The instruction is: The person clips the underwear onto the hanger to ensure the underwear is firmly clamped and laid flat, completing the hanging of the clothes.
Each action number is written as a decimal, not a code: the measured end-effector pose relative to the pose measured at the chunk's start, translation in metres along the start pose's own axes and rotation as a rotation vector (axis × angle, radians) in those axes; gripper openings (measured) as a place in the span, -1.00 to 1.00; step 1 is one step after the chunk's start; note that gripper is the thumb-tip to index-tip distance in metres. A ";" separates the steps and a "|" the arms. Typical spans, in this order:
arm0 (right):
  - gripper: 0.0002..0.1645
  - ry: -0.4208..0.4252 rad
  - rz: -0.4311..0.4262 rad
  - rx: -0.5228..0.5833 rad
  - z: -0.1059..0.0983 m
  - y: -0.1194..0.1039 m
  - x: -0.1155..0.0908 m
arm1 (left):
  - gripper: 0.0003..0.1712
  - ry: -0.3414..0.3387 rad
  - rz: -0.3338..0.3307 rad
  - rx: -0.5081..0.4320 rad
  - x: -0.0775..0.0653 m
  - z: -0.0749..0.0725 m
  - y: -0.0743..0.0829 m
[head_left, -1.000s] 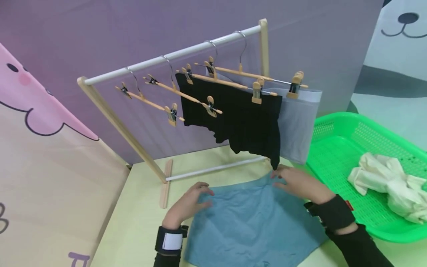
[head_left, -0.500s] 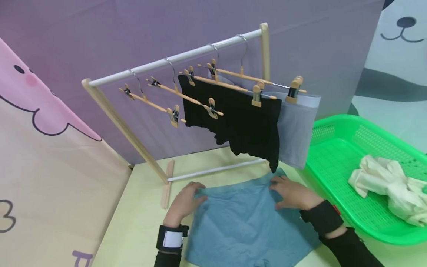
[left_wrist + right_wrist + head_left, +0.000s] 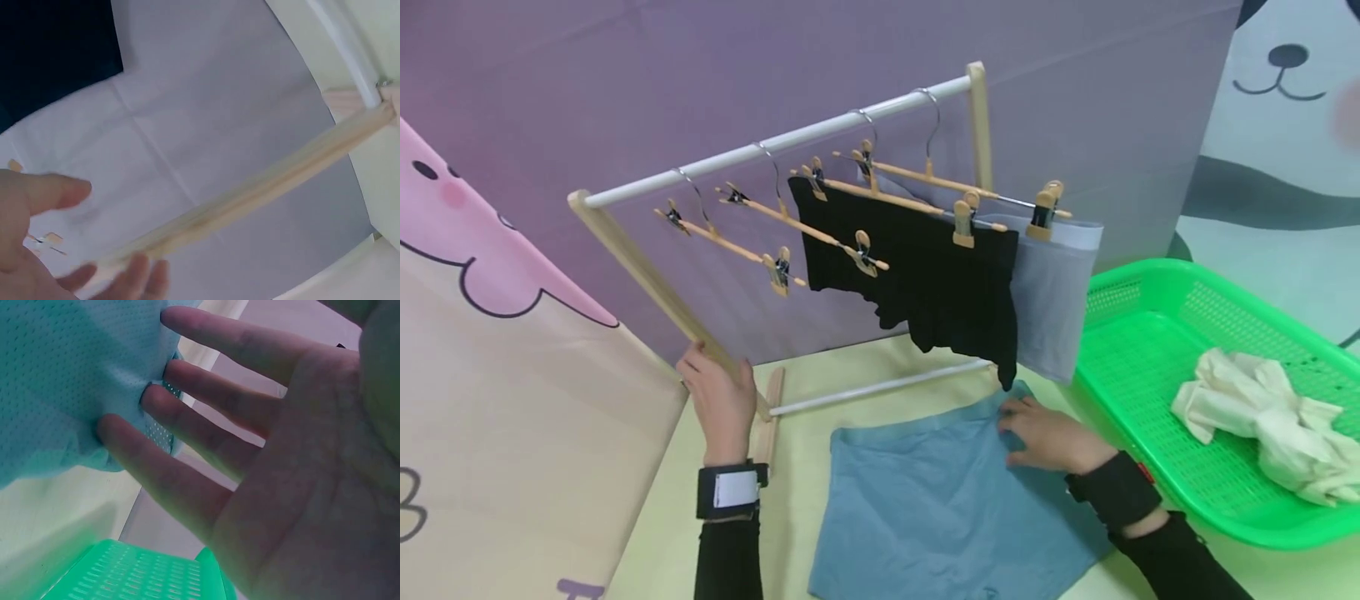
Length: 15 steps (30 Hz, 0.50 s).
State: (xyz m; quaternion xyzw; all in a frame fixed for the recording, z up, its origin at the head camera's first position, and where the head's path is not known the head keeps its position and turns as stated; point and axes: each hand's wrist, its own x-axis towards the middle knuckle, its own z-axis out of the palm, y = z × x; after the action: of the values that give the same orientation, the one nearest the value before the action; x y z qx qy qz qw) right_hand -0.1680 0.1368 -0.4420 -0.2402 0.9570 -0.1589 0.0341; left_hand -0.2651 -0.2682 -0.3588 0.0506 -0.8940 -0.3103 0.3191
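Note:
Blue shorts [image 3: 917, 500] lie spread on the table, waistband toward the rack. Relaxed fingers of my right hand [image 3: 1056, 433] touch them at the right end of the waistband; the right wrist view shows the extended fingertips [image 3: 112, 428] against the perforated cloth. My left hand [image 3: 722, 400] is at the lower part of the rack's left wooden post [image 3: 647, 275]. Its thumb stands apart from the fingers in the left wrist view, and the fingertips [image 3: 139, 272] overlap the post. Black shorts [image 3: 917, 275] and a grey garment [image 3: 1052, 300] hang from clip hangers on the rack.
Two bare clip hangers, a nearer one [image 3: 730, 242] and another [image 3: 805, 225], hang from the white top rail [image 3: 820, 129]. On the right stands a green basket [image 3: 1120, 333] with a crumpled cream cloth [image 3: 1270, 417]. A white lower bar [image 3: 880, 387] runs close above the tabletop.
My left hand has left the shorts' left waistband corner and moved left and up to the rack's post. My right hand has come down slightly and stays at the waistband.

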 end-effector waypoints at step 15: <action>-0.62 0.037 -0.019 -0.009 0.002 0.001 0.001 | -0.56 0.038 -0.204 -0.057 0.035 0.023 -0.022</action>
State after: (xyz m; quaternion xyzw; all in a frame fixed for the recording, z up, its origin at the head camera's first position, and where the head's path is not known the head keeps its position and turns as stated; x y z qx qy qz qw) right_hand -0.1689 0.1362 -0.4440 -0.2463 0.9559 -0.1591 0.0138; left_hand -0.3086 -0.2838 -0.3664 0.1382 -0.8687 -0.3656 0.3043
